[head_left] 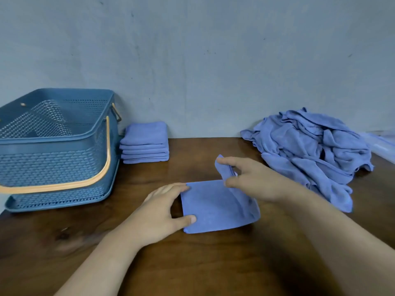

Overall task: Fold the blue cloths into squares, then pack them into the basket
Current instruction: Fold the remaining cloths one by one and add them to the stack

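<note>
Left hand [162,212], fingers [181,188] spread, presses the cloth [209,208] edge; right hand [254,180] pinches its raised edge.

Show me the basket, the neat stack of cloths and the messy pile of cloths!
basket [53,163]: head view, on its front mesh wall.
stack of folded blue cloths [145,133]: head view, on the top cloth.
pile of unfolded blue cloths [310,146]: head view, on the middle of the heap.
</note>
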{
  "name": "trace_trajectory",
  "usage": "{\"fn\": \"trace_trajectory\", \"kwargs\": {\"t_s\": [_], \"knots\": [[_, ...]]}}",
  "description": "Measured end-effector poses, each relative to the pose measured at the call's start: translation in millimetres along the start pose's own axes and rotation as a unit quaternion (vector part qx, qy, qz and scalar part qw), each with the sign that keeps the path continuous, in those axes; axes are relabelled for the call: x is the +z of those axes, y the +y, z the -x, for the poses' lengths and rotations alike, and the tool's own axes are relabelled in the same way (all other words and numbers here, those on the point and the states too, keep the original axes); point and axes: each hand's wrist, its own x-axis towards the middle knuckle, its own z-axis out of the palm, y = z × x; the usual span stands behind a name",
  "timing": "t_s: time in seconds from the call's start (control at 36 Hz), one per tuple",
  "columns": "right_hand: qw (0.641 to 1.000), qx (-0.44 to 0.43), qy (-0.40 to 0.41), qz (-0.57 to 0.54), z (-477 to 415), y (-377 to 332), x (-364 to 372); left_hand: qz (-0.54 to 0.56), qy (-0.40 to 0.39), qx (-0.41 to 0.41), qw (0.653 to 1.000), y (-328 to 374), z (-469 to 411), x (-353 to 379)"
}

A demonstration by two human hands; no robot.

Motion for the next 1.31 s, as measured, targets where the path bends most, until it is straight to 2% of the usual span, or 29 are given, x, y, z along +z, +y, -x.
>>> {"fn": "trace_trajectory", "kwargs": {"t_s": [0.11,0.22,0.39,0.5,0.64,0.86,0.92,0.97,1.03,1.08,1.14,1.22,1.31], "knots": [[0.999,0.006,-0.030,-0.019,-8,-3,39,0.017,0.008,-0.017,1.000,6,2,-3],[0.998,0.018,-0.023,-0.054,-10,1,65,0.039,0.001,-0.031,0.999,6,1,-4],[0.998,0.015,-0.021,-0.051,-11,2,70,0.050,-0.014,-0.046,0.998,3,3,-5],[0.999,-0.026,-0.017,-0.032,-13,-6,66,0.055,-0.013,-0.052,0.997,2,3,-6],[0.998,-0.019,-0.052,-0.043,-19,-8,83,0.063,-0.013,-0.055,0.996,0,2,-4],[0.994,-0.026,-0.051,-0.095,-18,-7,87,0.066,-0.012,-0.062,0.996,2,2,-5],[0.987,-0.027,-0.062,-0.143,-15,-7,87,0.070,-0.014,-0.063,0.995,2,4,-4],[0.965,-0.027,-0.059,-0.252,-10,-11,78,0.073,-0.018,-0.065,0.995,4,5,-4],[0.948,-0.055,0.008,-0.314,-8,-11,63,0.072,-0.020,-0.064,0.995,6,4,-5],[0.957,-0.094,0.105,-0.254,-14,2,50,0.079,-0.021,-0.061,0.995,6,2,-7],[0.971,-0.116,0.167,-0.128,-23,24,43,0.084,-0.018,-0.056,0.995,6,3,-10],[0.977,-0.153,0.148,0.016,-33,53,47,0.079,-0.014,-0.052,0.995,7,6,-11],[0.969,-0.202,0.108,0.097,-34,64,58,0.080,-0.017,-0.053,0.995,8,5,-12]]}}
